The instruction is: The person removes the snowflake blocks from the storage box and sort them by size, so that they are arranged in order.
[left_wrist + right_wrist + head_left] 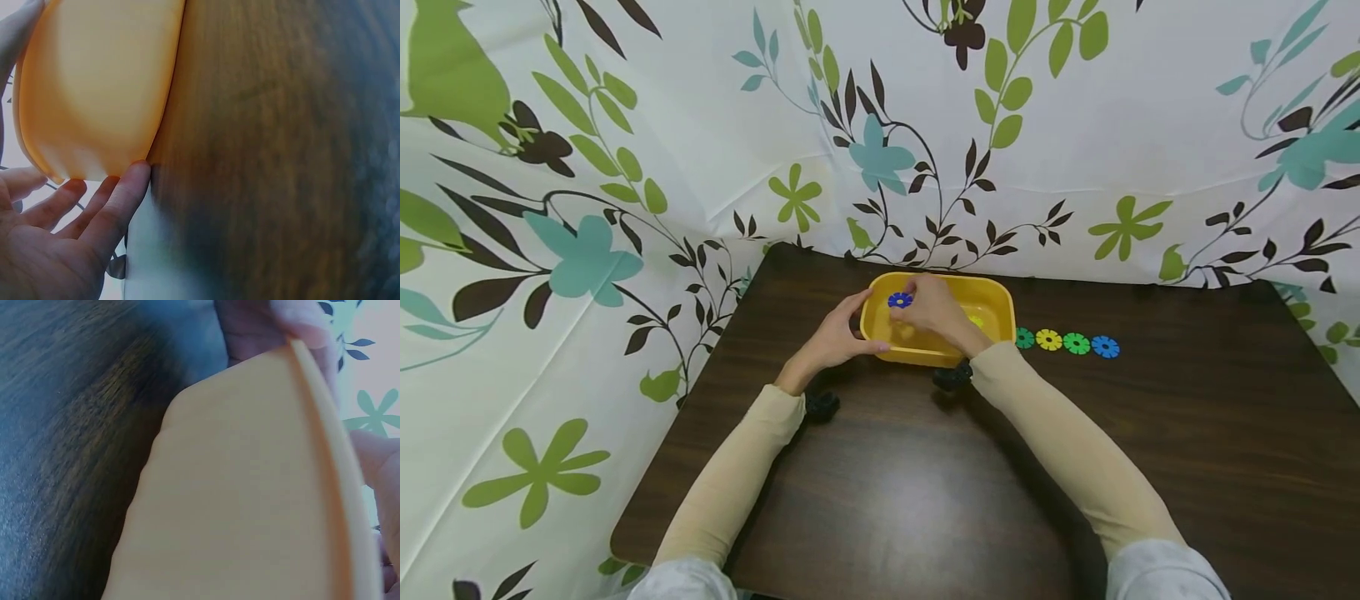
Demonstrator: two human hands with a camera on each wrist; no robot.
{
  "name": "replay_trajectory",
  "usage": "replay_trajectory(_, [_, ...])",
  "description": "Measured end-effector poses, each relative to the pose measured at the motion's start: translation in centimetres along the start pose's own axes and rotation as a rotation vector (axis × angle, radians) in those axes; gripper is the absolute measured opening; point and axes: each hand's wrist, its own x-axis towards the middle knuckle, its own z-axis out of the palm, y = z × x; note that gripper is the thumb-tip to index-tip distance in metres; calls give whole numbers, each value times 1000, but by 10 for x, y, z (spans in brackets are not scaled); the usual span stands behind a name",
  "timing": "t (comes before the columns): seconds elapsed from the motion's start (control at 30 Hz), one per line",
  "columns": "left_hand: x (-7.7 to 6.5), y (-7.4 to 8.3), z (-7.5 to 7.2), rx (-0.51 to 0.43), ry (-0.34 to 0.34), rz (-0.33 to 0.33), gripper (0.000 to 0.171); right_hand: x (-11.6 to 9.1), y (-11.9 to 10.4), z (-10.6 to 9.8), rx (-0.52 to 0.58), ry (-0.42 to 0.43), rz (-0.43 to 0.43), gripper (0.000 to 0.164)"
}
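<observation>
Blue flower disc [897, 298] pinched in right hand [934, 305], over yellow tub [1007, 312]. Left hand [837, 335] holds tub's left end, fingers spread on wall, thumb at near rim. Disc probably light, stiff plastic, bit slick, unlikely to break; best pinched by notched edge.

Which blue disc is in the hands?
The darker blue disc, pinched by the right hand over the yellow tray; the other blue disc lies on the table, rightmost of its row.
</observation>
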Motion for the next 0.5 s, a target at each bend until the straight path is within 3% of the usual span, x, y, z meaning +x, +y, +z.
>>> replay_trajectory(0.27, [0,1,0,29,3,-15,111,-16,8,-16,74,58,0,53])
replay_trajectory(0.5, [0,2,0,32,7,-30,113,-35,29,-31,107,105,3,51])
